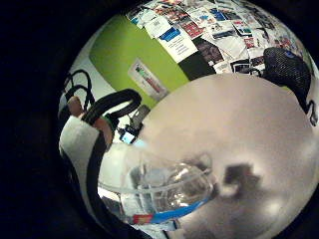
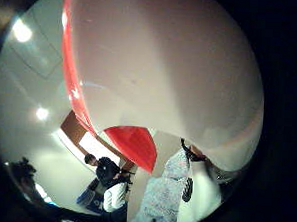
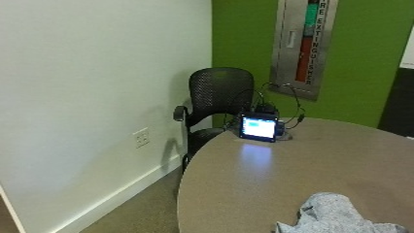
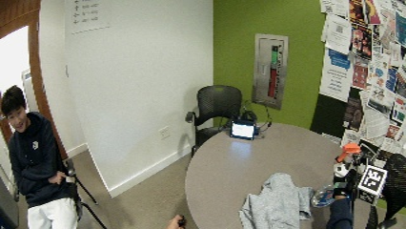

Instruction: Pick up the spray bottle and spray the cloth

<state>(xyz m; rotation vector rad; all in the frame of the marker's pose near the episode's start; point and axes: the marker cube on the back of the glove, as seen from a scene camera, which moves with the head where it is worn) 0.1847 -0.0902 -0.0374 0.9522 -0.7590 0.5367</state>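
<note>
Crumpled grey cloth (image 4: 274,201) lies on the round desk (image 4: 254,157) at the near edge, about six o'clock in the wide outside view. At roughly three o'clock of it, just beside, the gloved right hand (image 4: 346,183) is raised above the desk, fingers wrapped around a clear spray bottle (image 4: 333,188) with an orange trigger head (image 4: 348,150) upward. Across the desk at twelve o'clock stands a lit small screen (image 4: 243,129), a black mesh chair (image 4: 216,107) behind it.
</note>
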